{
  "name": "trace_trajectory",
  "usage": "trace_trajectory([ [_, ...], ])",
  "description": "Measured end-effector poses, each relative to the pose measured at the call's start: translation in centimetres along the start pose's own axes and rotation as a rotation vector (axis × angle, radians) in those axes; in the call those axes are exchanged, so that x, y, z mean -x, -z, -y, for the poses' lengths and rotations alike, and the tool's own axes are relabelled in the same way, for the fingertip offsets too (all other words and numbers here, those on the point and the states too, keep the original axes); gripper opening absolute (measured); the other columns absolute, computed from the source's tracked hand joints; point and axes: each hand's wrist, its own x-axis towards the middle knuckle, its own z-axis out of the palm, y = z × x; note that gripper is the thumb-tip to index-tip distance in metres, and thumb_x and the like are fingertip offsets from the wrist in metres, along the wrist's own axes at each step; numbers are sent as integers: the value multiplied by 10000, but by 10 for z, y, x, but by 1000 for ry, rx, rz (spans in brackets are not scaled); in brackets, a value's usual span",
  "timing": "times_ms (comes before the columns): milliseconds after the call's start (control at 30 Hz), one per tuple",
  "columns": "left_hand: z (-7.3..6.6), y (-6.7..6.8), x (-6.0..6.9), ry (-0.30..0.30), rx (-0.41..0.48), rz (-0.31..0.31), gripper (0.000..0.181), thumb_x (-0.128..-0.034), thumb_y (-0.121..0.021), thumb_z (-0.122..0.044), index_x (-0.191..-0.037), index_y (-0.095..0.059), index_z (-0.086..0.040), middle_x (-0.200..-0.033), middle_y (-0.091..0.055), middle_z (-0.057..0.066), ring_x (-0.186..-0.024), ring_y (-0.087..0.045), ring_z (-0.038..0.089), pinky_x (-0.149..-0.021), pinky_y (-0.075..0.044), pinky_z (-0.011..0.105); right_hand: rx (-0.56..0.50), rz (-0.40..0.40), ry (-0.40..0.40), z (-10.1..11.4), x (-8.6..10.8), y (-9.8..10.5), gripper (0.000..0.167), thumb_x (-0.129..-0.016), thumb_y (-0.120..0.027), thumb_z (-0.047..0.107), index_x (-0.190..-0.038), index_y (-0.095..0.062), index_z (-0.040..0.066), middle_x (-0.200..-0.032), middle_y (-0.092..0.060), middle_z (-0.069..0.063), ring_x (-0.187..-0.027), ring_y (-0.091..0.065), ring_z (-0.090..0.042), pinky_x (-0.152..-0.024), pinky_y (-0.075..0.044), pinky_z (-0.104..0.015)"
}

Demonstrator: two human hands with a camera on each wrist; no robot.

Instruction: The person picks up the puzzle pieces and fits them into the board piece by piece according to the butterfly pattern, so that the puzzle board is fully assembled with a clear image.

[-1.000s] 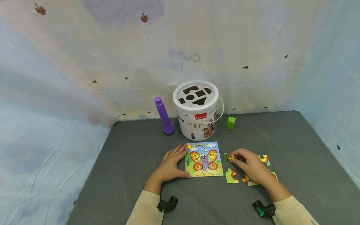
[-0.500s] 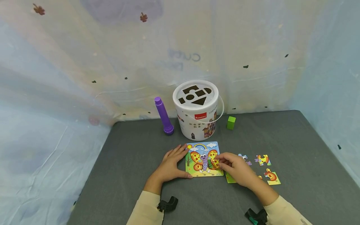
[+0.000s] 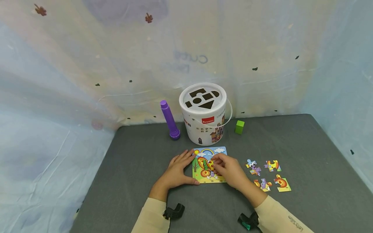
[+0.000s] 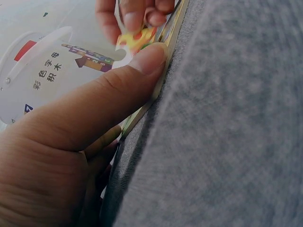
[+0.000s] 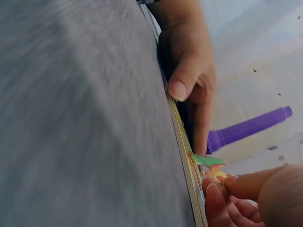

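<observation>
A square butterfly puzzle board [image 3: 207, 181] lies on the grey table in the head view. My left hand [image 3: 178, 173] rests at its left side, with extended fingers near the top corner and the thumb [image 4: 150, 59] on the lower edge. Over the board's middle, my right hand [image 3: 230, 170] pinches a jigsaw piece [image 3: 209, 165] between thumb and fingertips. That yellow and green piece [image 5: 210, 161] is tilted up in the right wrist view. Whether it touches the board is unclear. The right hand covers the board's right part.
Several loose jigsaw pieces lie right of the board, among them a yellow wing piece [image 3: 273, 166] and an orange spiral piece [image 3: 282, 183]. Behind the board stand a white lidded bucket [image 3: 201, 129], a purple tube [image 3: 170, 119] and a green block [image 3: 239, 127].
My right hand has carried the jigsaw piece leftward from beside the loose pieces to over the middle of the board. My left hand has stayed in place.
</observation>
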Motion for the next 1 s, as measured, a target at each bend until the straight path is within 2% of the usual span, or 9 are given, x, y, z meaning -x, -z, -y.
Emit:
trace_trajectory([
  [233,-1,-1,1,-12,-2,-5,1156,-794,-942,-602,-1715,-389,-173,-1791,-236,-42,-1648,-137,223,-1281,-79,584,5,-16,-48,8,-14,-21,170,-1033,-723,-11,-1195,-766,16,-883,-716,3,-709,-696,-127,-625,-580,-295],
  [400,-2,0,0,-17,-6,-5,1154,-795,-945,-591,-1714,-389,-167,-1792,-235,-32,-1648,-139,235,-1278,-89,594,50,-15,-23,7,-18,-25,203,-1014,-731,-22,-1210,-781,-3,-893,-700,15,-693,-658,-94,-617,-562,-309],
  [600,-2,0,-1,-24,-15,-6,1152,-796,-946,-588,-1712,-392,-161,-1790,-240,-25,-1648,-144,241,-1277,-95,595,107,-41,-36,11,-15,-24,239,-988,-762,12,-1227,-781,16,-1088,-684,-56,-799,-637,-93,-714,-566,-335],
  [700,-2,0,-1,-20,-18,-7,1154,-793,-948,-587,-1712,-393,-165,-1789,-241,-29,-1647,-146,235,-1278,-96,593,192,-30,28,16,-8,-23,250,-987,-787,39,-1236,-770,21,-1189,-667,-97,-932,-668,-169,-822,-586,-411],
  [800,-2,-1,-1,-18,-18,-6,1154,-792,-949,-587,-1712,-394,-167,-1789,-243,-28,-1647,-146,235,-1278,-95,596,351,52,148,20,0,-24,312,-990,-811,86,-1285,-759,0,-1348,-661,-157,-1204,-657,-309,-1018,-544,-525],
  [867,-1,-1,-1,-17,-19,-5,1155,-792,-949,-586,-1714,-392,-169,-1790,-241,-33,-1647,-142,234,-1279,-91,594,478,150,217,22,6,-25,428,-1007,-809,154,-1382,-715,-28,-1495,-611,-186,-1402,-552,-389,-1128,-461,-584],
  [933,-1,-1,-1,-16,-17,-4,1156,-791,-951,-582,-1714,-391,-169,-1790,-239,-35,-1648,-139,237,-1279,-86,594,563,256,250,22,10,-27,561,-1036,-784,246,-1502,-633,-29,-1618,-519,-184,-1511,-437,-421,-1169,-407,-618],
  [1000,0,0,0,-18,-12,-4,1153,-793,-952,-575,-1713,-392,-166,-1789,-238,-35,-1649,-136,240,-1279,-81,594,617,325,259,22,14,-28,668,-1053,-758,322,-1591,-544,-11,-1690,-436,-156,-1567,-349,-411,-1184,-384,-623],
])
